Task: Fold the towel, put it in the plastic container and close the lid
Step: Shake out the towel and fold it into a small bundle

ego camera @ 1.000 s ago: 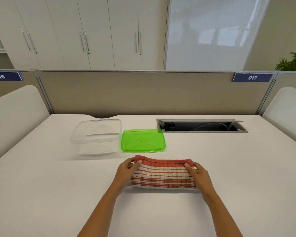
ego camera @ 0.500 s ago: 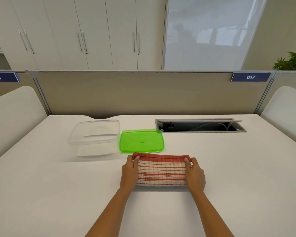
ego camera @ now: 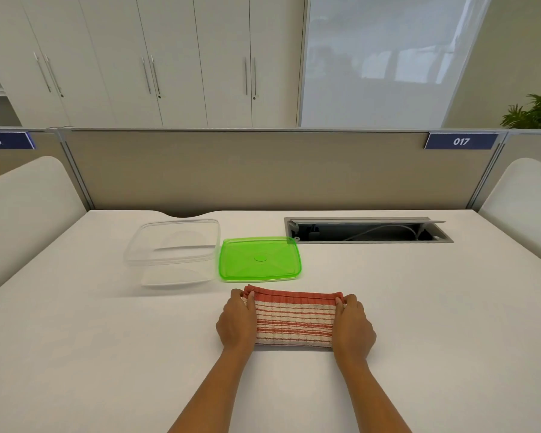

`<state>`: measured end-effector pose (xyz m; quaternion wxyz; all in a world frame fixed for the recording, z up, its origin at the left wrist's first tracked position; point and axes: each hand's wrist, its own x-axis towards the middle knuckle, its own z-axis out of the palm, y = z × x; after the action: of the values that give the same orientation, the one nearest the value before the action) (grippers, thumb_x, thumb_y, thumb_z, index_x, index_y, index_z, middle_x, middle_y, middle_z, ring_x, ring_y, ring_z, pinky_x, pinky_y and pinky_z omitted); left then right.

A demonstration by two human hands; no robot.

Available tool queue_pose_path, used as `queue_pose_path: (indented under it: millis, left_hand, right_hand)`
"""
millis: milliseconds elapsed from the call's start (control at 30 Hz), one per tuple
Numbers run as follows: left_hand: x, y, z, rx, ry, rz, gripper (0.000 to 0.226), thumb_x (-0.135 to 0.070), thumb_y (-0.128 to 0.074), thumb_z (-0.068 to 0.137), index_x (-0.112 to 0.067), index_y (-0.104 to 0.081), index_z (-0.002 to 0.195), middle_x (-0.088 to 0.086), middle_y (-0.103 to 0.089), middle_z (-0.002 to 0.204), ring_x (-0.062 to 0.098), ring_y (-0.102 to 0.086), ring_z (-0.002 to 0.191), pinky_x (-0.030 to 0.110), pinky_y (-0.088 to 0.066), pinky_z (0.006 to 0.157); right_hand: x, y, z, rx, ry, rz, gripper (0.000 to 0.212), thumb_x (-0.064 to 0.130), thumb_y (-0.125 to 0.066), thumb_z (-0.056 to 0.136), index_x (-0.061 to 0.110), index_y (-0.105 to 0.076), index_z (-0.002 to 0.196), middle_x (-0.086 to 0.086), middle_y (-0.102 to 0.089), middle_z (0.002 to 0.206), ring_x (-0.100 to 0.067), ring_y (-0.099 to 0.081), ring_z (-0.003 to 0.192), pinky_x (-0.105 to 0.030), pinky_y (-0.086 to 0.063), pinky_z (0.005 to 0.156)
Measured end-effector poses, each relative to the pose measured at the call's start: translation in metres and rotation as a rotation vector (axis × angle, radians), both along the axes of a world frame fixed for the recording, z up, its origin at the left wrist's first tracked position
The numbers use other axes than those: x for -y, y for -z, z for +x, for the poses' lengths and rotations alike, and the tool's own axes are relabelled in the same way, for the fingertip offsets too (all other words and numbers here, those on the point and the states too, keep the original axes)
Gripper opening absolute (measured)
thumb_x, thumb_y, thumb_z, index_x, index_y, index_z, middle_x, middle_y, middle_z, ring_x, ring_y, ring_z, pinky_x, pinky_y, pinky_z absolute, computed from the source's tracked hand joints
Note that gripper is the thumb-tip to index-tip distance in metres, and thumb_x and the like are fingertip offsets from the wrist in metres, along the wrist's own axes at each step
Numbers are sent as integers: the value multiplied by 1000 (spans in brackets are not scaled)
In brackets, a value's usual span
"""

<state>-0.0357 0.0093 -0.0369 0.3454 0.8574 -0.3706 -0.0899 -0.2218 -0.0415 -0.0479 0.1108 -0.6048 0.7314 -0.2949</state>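
Observation:
A red-and-cream striped towel, folded into a compact rectangle, lies on the white table in front of me. My left hand grips its left end and my right hand grips its right end, thumbs on top near the far corners. Behind the towel sits the green lid, flat on the table. To the left of the lid stands the clear plastic container, open, with nothing inside it.
An open cable tray is set into the table at the back right. A beige partition runs along the far edge. White side panels stand at both ends of the table.
Both hands have slid inward along the towel's ends, making the folded towel narrower. The towel stays on the table; container and lid have not moved.

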Motion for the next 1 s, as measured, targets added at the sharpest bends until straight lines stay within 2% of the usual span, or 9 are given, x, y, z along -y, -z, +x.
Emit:
queue_pose_path:
  millis: [200,300,400,567,667,733,800,867,1000]
  left_hand:
    - [0,2,3,126,2,99,38,-43,-44,93,-13,-54,113,8,-62,115,29,-60,103,39,-40,89]
    - [0,0,3,172,12,201,42,-45,-39,94,-10,-56,111,9,-62,115,27,-57,108,39,-40,91]
    - [4,-5,3,155,32,300,46,-45,-37,95,-7,-54,115,11,-59,121,28,-54,114,39,-40,94]
    - [15,-15,12,-128,68,385,57,-50,-48,88,-5,-53,123,16,-52,130,32,-46,124,39,-38,101]
    - [18,-18,17,-234,120,391,55,-48,-52,87,-3,-58,119,16,-58,126,32,-52,120,37,-42,101]
    - [18,-17,18,-364,157,277,43,-41,-57,87,-3,-62,104,17,-65,117,31,-59,109,35,-46,94]
    - [16,-18,18,-566,166,103,28,-34,-60,86,-8,-56,95,16,-66,112,28,-61,97,33,-48,81]
    - [14,-22,18,-763,171,-13,27,-31,-60,86,-11,-50,102,15,-65,112,24,-61,89,31,-48,71]
    - [11,-32,19,-1071,163,-128,30,-12,-55,87,-14,-43,114,10,-64,92,22,-62,76,30,-49,57]
  right_hand:
    - [-2,-8,-3,-128,-24,25,27,29,-38,99,14,-50,119,-7,-58,113,-28,-60,98,-39,-50,72]
    - [0,-10,-3,-236,-40,68,29,30,-33,100,13,-51,115,-7,-56,113,-25,-58,98,-37,-50,77]
    - [2,-11,-4,-234,-31,105,32,32,-33,100,11,-53,114,-8,-56,113,-24,-57,100,-36,-50,82]
    - [8,-12,-10,-3,-30,241,43,44,-48,93,9,-54,116,-12,-63,115,-30,-58,108,-40,-47,89]
    - [16,-16,-16,201,-105,340,39,39,-52,92,6,-59,112,-13,-67,111,-30,-62,103,-40,-49,89]
    - [19,-18,-19,326,-158,339,34,33,-52,93,5,-60,111,-13,-68,110,-29,-63,100,-40,-50,88]
    - [17,-19,-20,466,-195,300,30,31,-51,94,8,-56,114,-13,-66,111,-29,-62,100,-42,-51,89]
    - [13,-21,-19,621,-225,261,23,31,-47,96,16,-50,112,-12,-64,111,-28,-62,97,-43,-53,87]
    - [10,-26,-19,717,-311,216,16,31,-39,98,25,-45,113,-9,-66,103,-26,-64,94,-43,-53,85]
